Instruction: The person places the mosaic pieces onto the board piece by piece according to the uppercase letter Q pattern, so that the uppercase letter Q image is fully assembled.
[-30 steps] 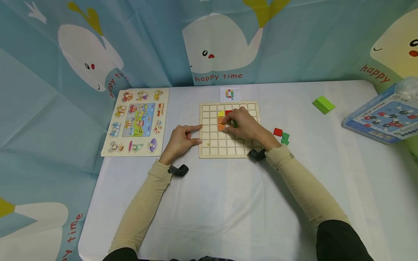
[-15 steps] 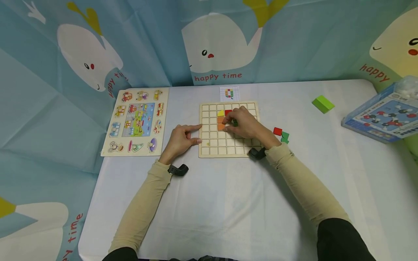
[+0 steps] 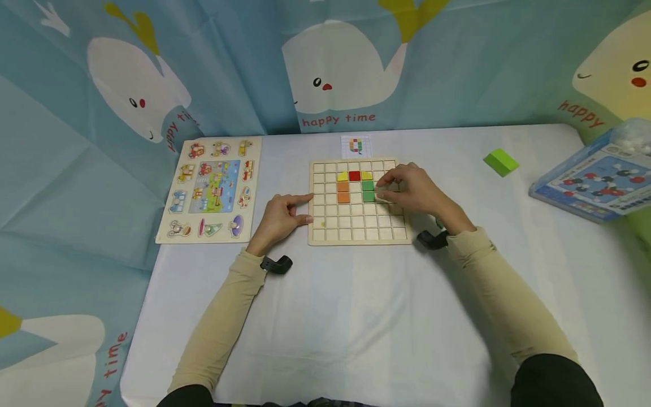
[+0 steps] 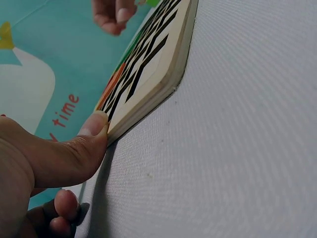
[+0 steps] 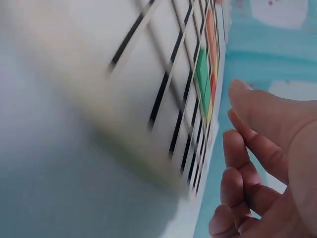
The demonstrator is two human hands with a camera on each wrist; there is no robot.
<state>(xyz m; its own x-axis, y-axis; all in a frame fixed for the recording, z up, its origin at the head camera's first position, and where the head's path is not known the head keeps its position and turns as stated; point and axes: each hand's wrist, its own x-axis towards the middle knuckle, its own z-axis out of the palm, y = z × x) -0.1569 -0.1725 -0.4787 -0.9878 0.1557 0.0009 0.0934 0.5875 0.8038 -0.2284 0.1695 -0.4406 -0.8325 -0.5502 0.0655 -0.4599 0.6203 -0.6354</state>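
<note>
A wooden grid board (image 3: 330, 234) lies on the white table. Yellow corner pieces (image 3: 343, 176) flank a red tile (image 3: 354, 176) on it; two orange tiles (image 3: 343, 192) run down the left and two green tiles (image 3: 368, 191) down the right. My left hand (image 3: 282, 220) touches the board's left edge with straight thumb and index finger; its thumb (image 4: 96, 126) shows at the edge in the left wrist view. My right hand (image 3: 414, 189) is over the board's right side, fingers (image 5: 235, 148) loosely bent and holding nothing.
A small pattern card (image 3: 356, 146) lies behind the board. At left is a wooden picture puzzle (image 3: 208, 192). A green block (image 3: 501, 162) and a blue box (image 3: 600, 175) stand at right. My right forearm mostly hides the loose tiles, with a bit of green (image 3: 439, 223) showing.
My right hand has drawn back to the right from the tiles, uncovering the green tiles and the right yellow piece. My left hand stays at the board's edge.
</note>
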